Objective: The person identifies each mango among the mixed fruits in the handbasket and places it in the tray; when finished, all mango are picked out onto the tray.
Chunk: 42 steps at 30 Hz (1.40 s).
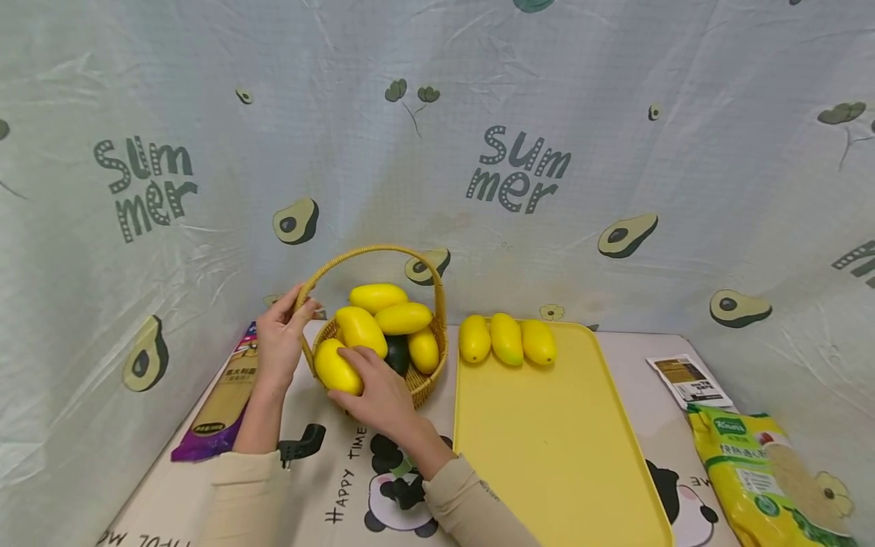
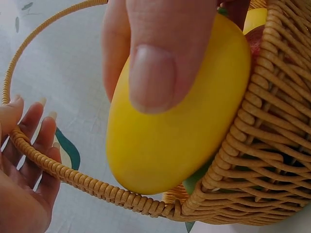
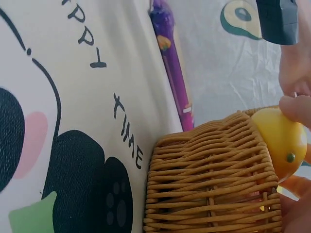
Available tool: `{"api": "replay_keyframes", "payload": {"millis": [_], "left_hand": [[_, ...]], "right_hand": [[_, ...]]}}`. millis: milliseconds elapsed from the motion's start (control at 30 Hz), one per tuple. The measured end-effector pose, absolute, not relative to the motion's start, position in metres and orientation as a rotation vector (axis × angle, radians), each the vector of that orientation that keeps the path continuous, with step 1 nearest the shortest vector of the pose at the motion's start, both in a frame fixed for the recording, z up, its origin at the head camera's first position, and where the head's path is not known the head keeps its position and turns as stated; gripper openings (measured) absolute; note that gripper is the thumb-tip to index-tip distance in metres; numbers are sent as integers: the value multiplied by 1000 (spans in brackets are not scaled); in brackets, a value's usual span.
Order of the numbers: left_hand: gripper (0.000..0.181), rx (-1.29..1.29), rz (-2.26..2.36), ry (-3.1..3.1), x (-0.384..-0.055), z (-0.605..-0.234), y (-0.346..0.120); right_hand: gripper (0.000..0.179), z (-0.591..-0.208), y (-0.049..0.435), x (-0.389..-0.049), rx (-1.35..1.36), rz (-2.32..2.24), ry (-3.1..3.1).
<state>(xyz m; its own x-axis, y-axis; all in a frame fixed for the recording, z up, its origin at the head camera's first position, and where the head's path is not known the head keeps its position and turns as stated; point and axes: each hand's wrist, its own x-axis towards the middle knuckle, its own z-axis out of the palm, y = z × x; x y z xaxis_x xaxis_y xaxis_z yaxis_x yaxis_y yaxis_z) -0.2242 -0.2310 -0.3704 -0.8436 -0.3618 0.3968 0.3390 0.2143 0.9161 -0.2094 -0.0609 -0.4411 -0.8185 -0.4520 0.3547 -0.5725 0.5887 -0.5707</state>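
Observation:
A wicker basket (image 1: 422,391) with a tall arched handle is heaped with several yellow mangoes (image 1: 403,318) and a dark green rounded item (image 1: 396,354). At its left side my left hand (image 1: 280,338) holds the handle, the thumb and fingers around the cane. My right hand (image 1: 376,391) grips a mango (image 1: 333,368) at the basket's near left rim. In the left wrist view the right thumb presses on this mango (image 2: 165,145), which leans against the wicker edge. The right wrist view shows the mango's stem end (image 3: 284,145) beyond the basket wall.
Right of the basket lies a yellow tray (image 1: 540,433) with three mangoes (image 1: 506,339) along its far edge. A pack of spaghetti (image 1: 225,395) lies at the left. At the right are a small white-and-brown packet (image 1: 690,380) and a yellow-green Knorr bag (image 1: 759,471). A printed curtain stands behind.

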Motion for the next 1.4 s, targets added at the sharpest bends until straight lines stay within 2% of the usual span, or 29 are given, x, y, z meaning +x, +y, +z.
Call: {"api": "replay_keyframes", "payload": {"millis": [667, 1400], "left_hand": [[38, 24, -1690, -1961, -224, -373, -232], [39, -1, -1667, -1951, -227, -372, -234]], "right_hand": [[55, -449, -41, -214, 861, 1503, -2441], [53, -446, 2, -220, 964, 1459, -2232]]}}
